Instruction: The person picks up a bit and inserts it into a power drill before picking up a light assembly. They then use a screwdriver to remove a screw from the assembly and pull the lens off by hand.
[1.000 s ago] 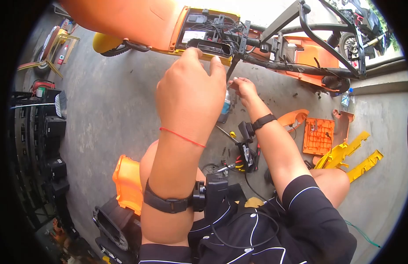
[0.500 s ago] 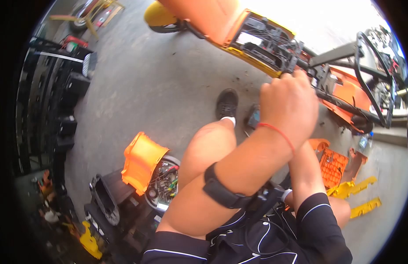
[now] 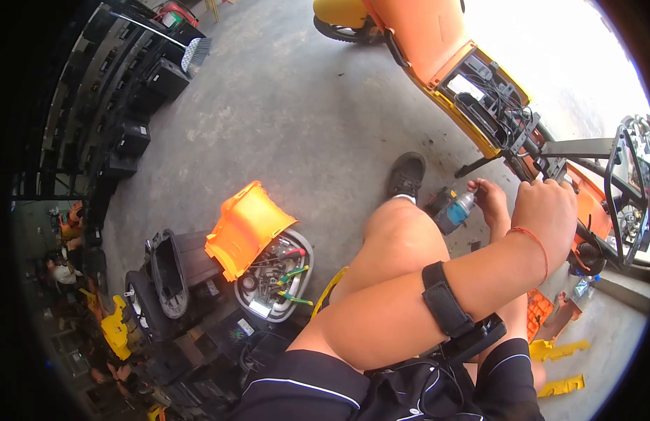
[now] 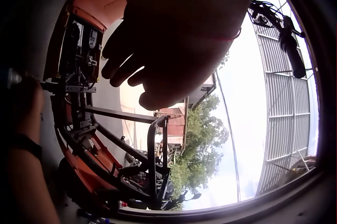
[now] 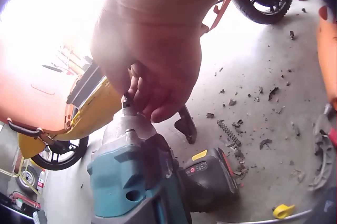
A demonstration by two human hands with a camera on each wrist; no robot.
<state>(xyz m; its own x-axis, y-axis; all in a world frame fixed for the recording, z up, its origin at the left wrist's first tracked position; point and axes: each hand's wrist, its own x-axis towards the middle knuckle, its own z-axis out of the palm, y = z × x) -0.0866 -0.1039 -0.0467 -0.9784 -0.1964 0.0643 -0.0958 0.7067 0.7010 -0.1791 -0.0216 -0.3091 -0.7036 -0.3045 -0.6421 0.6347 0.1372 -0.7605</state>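
Note:
My right hand is at the nose of a teal cordless impact wrench, beside my shoe. In the right wrist view, the thumb and fingers of that hand pinch the wrench's short tip, its nose pointing up and its black battery low over the floor. My left hand reaches across in front of the stripped orange motorbike. Nothing shows in its loosely bent fingers in the left wrist view. The bike's open compartment exposes wiring.
A tray of tools lies on the floor at left, partly under an orange panel. Black boxes line the left side. Yellow trim pieces lie at right. Dirt and a spring are scattered near the bike's stand.
The head view has swung left, bringing the tool tray in. My left hand has come away from the bike's compartment toward the right, while my right hand stays at the wrench's tip.

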